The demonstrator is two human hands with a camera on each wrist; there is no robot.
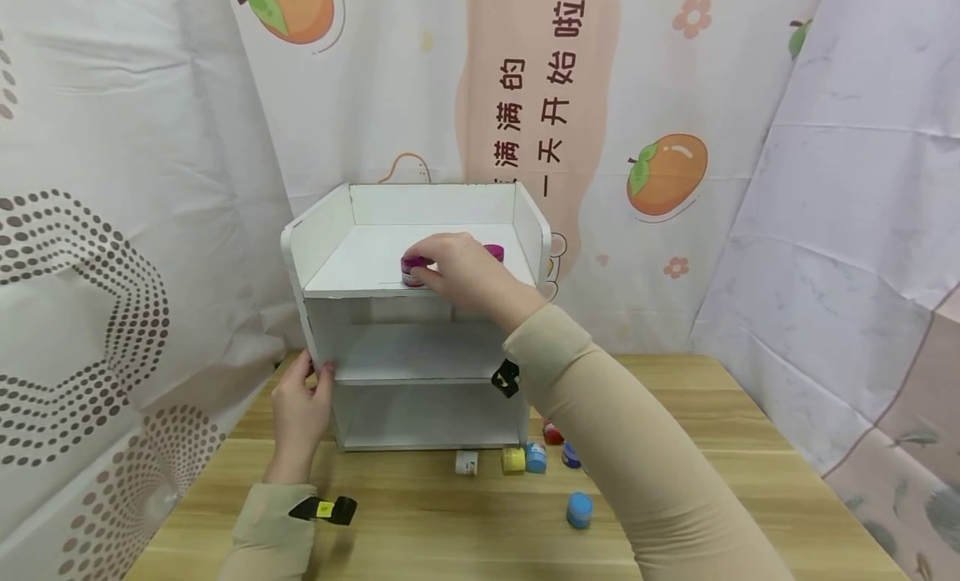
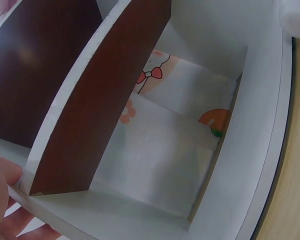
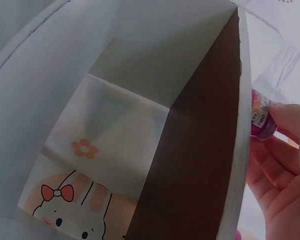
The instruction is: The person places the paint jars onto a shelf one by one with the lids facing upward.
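A white shelf unit (image 1: 420, 379) with three levels stands on the wooden table. On its top level, near the front edge, my right hand (image 1: 465, 268) pinches a small purple paint jar (image 1: 408, 272). In the right wrist view the jar (image 3: 260, 115) shows a printed label between thumb and fingers. Just behind that hand, a second magenta-lidded jar (image 1: 494, 252) is partly hidden on the same level. My left hand (image 1: 302, 406) grips the unit's left side panel, thumb at the front edge by the middle shelf. In the left wrist view its fingers (image 2: 15, 220) wrap that panel.
Several small jars stand on the table (image 1: 420, 523) before the unit's right side: white (image 1: 467, 463), yellow (image 1: 513, 460), light blue (image 1: 536, 458), red (image 1: 552, 433) and dark blue (image 1: 571, 456). Another blue jar (image 1: 579, 510) is nearer. Printed curtains (image 1: 675, 81) hang around the table.
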